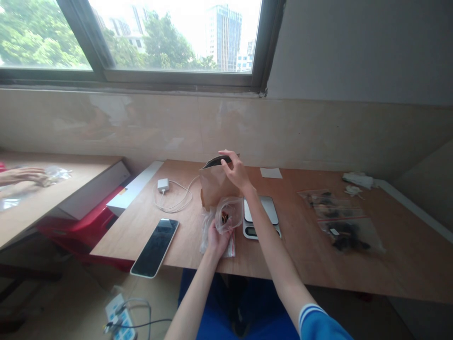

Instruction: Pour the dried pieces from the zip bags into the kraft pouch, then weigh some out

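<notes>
1. Cups clear bag (234,216) from below with curled left grip (218,240).
2. Holds spread right grip (236,174) at top of paper bag (214,184); can't tell contact.
3. Paper bag: stands roughly upright, just beyond left grip, nearer right.

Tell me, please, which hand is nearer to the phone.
Left: the left hand is right of the phone; the right hand is farther off, at the paper bag.
</notes>
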Tool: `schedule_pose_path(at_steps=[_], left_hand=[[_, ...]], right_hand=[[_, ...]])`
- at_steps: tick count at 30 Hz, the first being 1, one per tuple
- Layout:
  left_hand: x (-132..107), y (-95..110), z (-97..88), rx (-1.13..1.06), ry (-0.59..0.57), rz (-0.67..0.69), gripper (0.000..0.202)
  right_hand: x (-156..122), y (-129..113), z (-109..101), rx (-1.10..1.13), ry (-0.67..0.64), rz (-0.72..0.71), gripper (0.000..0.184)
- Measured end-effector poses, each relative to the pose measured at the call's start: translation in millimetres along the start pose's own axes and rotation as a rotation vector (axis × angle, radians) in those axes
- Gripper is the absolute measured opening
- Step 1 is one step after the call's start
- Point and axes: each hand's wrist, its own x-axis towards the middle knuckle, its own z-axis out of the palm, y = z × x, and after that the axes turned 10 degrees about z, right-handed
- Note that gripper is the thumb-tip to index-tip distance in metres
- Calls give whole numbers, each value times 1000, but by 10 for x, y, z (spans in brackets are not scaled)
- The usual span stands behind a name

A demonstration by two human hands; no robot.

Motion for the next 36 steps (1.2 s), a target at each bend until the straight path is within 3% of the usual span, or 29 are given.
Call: schedule_pose_path(at_steps=[4, 8, 11, 14, 16, 22, 30, 36], left_hand=[[5, -12, -6, -21, -10, -6, 20], [26, -26, -26, -57, 1, -6, 21], [25, -22, -25, -53, -1, -11, 20], [-2, -8, -3, -32, -20, -16, 20], [-26, 0, 15, -22, -32, -22, 20], [-52, -24, 13, 22, -97, 39, 18], [-39, -50, -41, 94, -102, 62, 25], [-45, -35, -49, 109, -192, 54, 29]], right_hand=[[-168, -121, -93, 56, 213, 60, 24], [-569, -305, -227, 316, 375, 237, 15], [-958, -405, -297, 456, 251, 368, 15], [-1294, -402, -305, 387, 12, 512, 19], [-1450, -341, -276, 300, -73, 592, 20], [-1603, -115, -156, 76, -31, 635, 13], [-1622, -115, -138, 34, -119, 636, 21], [-1663, -75, -132, 39, -142, 650, 23]])
